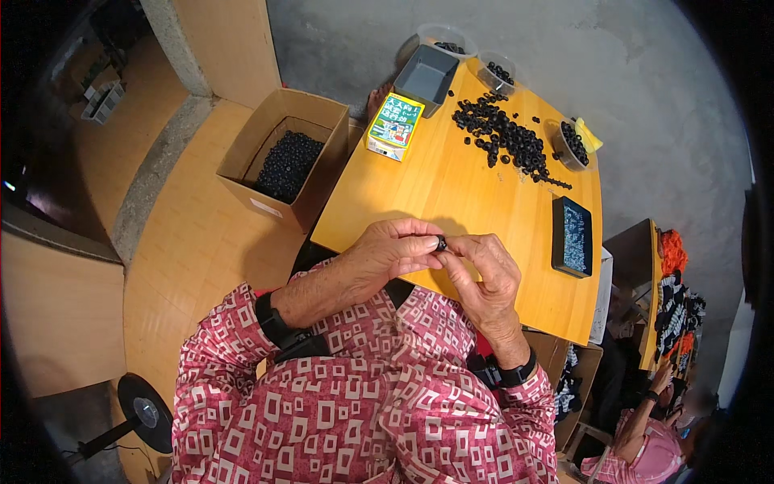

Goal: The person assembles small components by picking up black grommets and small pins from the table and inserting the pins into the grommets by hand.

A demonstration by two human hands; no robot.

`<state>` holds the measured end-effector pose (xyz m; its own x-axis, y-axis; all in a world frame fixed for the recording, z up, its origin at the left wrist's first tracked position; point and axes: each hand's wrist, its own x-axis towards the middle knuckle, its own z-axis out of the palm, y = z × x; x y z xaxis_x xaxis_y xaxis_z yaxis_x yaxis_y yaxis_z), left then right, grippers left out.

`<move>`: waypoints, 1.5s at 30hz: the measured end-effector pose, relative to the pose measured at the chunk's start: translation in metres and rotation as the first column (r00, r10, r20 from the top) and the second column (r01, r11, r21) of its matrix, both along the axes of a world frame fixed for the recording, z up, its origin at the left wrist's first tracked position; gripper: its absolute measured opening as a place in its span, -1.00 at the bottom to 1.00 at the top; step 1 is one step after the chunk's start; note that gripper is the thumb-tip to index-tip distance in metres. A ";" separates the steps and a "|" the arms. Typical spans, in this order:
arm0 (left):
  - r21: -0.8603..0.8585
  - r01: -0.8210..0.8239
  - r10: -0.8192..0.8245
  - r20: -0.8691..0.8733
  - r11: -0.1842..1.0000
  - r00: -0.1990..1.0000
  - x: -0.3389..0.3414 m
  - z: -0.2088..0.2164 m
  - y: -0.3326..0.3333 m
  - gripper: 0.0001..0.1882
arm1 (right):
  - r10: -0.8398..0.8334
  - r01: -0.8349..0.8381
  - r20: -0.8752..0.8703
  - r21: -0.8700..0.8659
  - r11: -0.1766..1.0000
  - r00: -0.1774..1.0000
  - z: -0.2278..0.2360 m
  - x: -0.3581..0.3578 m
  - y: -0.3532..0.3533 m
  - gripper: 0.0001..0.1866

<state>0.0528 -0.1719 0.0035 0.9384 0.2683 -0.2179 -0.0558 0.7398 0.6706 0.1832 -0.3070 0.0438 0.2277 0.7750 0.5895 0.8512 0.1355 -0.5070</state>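
While your two hands meet near the middle of the frame, just in from the table's near edge, a small black piece (440,243) sits between them. Your left hand (393,248) pinches it between thumb and fingertips; your right hand (490,276) has thumb and forefinger drawn together on its right side. What those right fingertips may hide, you can't tell from this view.

As for progress, your current piece looks to be mid-handling — it is set down nowhere yet. Plenty appears left: a loose heap of black pieces (512,139) spreads over the table (451,194) at upper centre-right, with more black pieces in the clear tub (562,161) at its right edge. Small pale-blue bits (575,238) lie in the black tray (557,242), right of centre, so that supply seems far from used up.

Left of the table, the cardboard box (326,184) holds a broad layer of dark pieces (289,165); these could be your finished lot, though they are too small to judge — they might equally be stock. The grey tray (427,71) at upper centre shows no pieces inside, so you have no visible tally there.
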 end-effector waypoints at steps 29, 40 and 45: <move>0.037 0.017 -0.016 -0.035 0.999 0.999 -0.002 0.002 0.003 -0.78 | -0.290 0.323 0.178 -0.199 0.925 0.940 0.010 0.140 0.066 -0.79; 0.033 -0.014 0.014 -0.009 0.999 1.000 -0.003 0.003 0.007 -0.78 | -0.125 0.423 0.698 -0.273 0.864 0.705 -0.041 0.145 0.142 -0.86; 0.042 -0.021 0.022 -0.021 0.999 1.000 -0.005 0.003 0.010 -0.76 | -0.115 0.309 0.596 -0.234 0.922 0.795 -0.039 0.122 0.127 -0.86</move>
